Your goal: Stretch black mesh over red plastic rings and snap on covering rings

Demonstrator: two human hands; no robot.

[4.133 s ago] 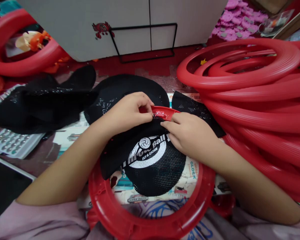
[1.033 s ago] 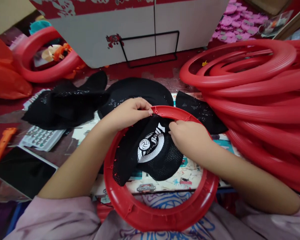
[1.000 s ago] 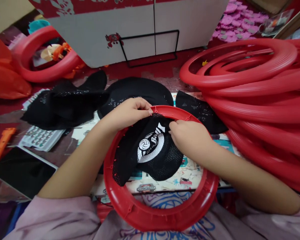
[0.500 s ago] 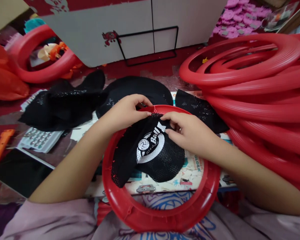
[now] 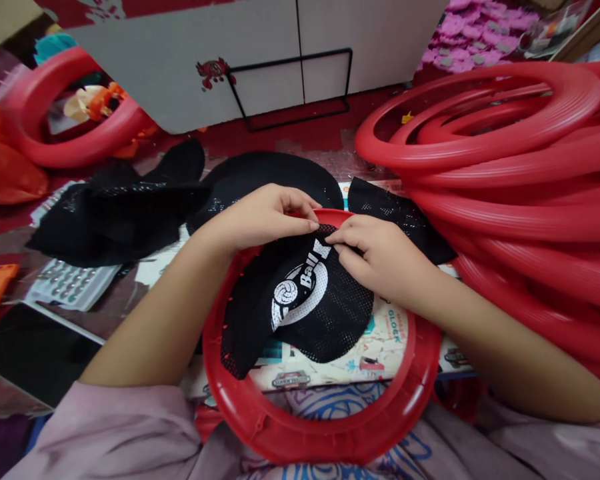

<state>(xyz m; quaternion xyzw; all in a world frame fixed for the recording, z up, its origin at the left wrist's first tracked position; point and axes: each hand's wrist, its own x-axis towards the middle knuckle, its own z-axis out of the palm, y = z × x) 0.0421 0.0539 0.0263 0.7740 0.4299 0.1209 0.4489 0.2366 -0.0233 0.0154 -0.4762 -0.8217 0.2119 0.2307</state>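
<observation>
A red plastic ring [image 5: 305,437] with small pegs along its inner side rests partly over my lap and the table edge. Black mesh fabric [image 5: 340,320], printed in white with a ball and the word "Ball", covers part of its opening. The fabric's left edge lies along the pegs. At the ring's far side, my left hand [image 5: 280,217] is closed over the rim, thumb on the fabric's edge. Beside it, my right hand [image 5: 375,250] pinches that same edge between thumb and fingers. The fingertips partly hide the spot where fabric and rim meet.
Red rings [image 5: 505,193] are piled at the right. More black mesh pieces [image 5: 115,213] lie behind and to the left, near a tray of small metal parts [image 5: 73,283]. A dark flat panel [image 5: 25,350] sits at left, and a white box [image 5: 260,47] stands at the back.
My left hand has shifted slightly right along the rim, toward my right hand, now covering the peg that showed at the top. The fabric edge there has moved slightly right.
</observation>
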